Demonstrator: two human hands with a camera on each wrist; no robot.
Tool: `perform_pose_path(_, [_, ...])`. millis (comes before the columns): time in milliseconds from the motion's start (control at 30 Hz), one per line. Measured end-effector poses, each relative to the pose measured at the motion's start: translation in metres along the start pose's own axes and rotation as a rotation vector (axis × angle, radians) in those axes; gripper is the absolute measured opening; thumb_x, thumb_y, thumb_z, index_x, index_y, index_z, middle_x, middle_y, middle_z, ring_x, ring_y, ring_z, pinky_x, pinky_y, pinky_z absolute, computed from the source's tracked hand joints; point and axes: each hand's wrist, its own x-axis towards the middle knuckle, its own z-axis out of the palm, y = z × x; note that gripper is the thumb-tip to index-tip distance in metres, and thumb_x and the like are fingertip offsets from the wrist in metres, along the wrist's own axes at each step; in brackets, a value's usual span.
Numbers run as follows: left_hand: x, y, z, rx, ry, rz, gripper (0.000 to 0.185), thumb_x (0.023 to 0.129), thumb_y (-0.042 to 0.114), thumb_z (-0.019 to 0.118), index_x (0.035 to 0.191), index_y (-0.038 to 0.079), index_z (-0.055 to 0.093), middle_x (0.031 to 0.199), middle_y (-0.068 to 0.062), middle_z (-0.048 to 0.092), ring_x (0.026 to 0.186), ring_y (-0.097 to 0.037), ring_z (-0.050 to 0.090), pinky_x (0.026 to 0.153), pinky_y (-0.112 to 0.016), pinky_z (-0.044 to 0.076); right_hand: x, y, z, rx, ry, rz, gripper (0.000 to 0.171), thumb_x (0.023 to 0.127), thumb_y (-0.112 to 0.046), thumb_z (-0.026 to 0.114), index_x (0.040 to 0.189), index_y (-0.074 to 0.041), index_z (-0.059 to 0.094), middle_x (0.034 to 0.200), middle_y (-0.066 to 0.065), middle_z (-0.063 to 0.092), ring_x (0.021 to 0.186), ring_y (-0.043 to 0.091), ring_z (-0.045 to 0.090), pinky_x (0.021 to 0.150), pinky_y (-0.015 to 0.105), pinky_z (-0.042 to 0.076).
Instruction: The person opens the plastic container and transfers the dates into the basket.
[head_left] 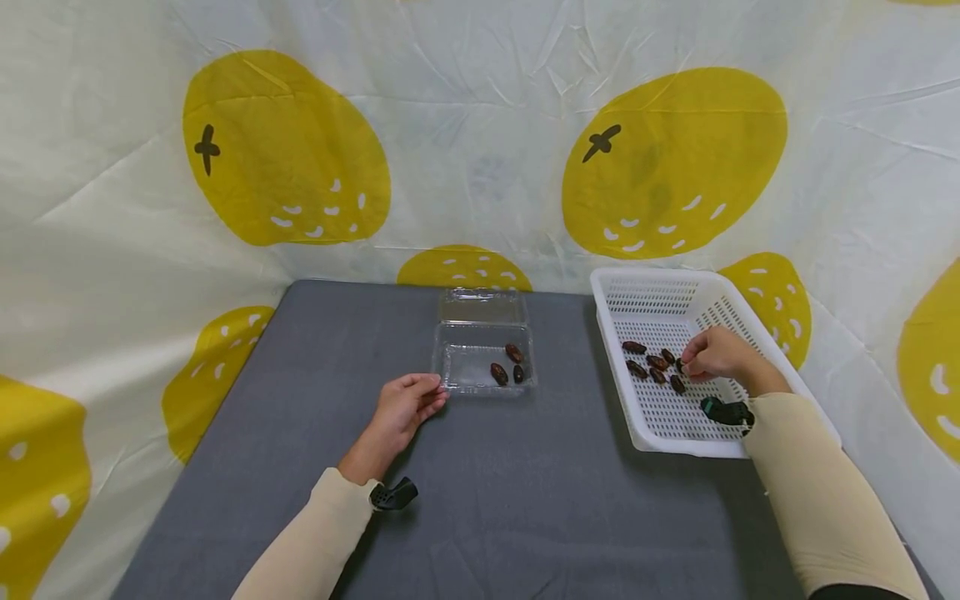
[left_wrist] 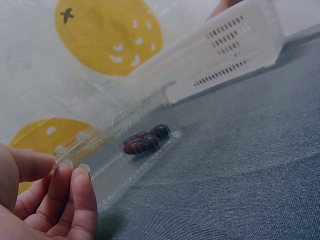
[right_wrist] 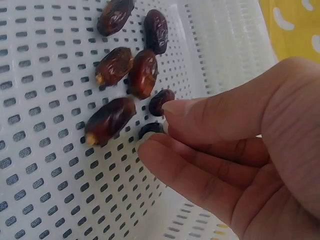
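Note:
A clear plastic clamshell box point(head_left: 472, 385) lies with its lid folded back, and three brown dates point(head_left: 499, 374) rest in its right half. My left hand point(head_left: 405, 408) pinches the box's near left corner between thumb and fingers, as the left wrist view shows at the rim point(left_wrist: 75, 155). Inside a white perforated basket point(head_left: 615, 392), my right hand point(head_left: 716, 354) reaches down among several loose dates point(right_wrist: 111, 120). Its thumb and index fingertips close around one dark date point(right_wrist: 151, 129), which is mostly covered by them.
The basket stands at the right on a grey cloth-covered table point(head_left: 487, 500), its far end close to a white sheet with yellow fruit prints point(head_left: 480, 167). Grey tabletop separates box and basket. Black wrist devices point(head_left: 393, 495) sit on both forearms.

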Motion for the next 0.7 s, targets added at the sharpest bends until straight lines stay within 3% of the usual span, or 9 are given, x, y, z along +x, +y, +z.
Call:
perform_pose_path(200, [0.001,0.0,0.0,0.014,-0.001,0.0,0.021,0.099,0.002,0.067,0.117,-0.009,0.066,0.085,-0.006,0.077,0.073,-0.012,0.074,0.07,-0.024,0.063,-0.002,-0.017,-0.001,0.024,0.045,-0.074,0.026,0.094,-0.008,0.073,0.109,0.013,0.069,0.091,0.014,0.076,0.081,0.023,0.074,0.079,0.04,0.067])
perform_pose_path(500, [-0.001,0.0,0.0,-0.01,0.008,0.016,0.013,0.099,0.0,0.067,0.109,-0.006,0.069,0.082,-0.006,0.076,0.071,-0.012,0.073,0.069,-0.024,0.063,-0.007,-0.079,0.003,0.063,0.047,-0.222,0.027,0.091,-0.01,0.078,0.112,0.006,0.071,0.091,0.013,0.075,0.076,0.018,0.068,0.071,0.026,0.06])
perform_pose_path(700, [0.0,-0.001,0.001,-0.006,0.0,0.012,0.025,0.1,0.001,0.066,0.121,-0.012,0.064,0.081,-0.004,0.076,0.071,-0.011,0.073,0.069,-0.023,0.063,-0.005,-0.117,0.013,0.083,0.025,-0.282,0.026,0.089,-0.009,0.081,0.11,0.004,0.072,0.092,0.013,0.074,0.076,0.012,0.065,0.069,0.025,0.058])
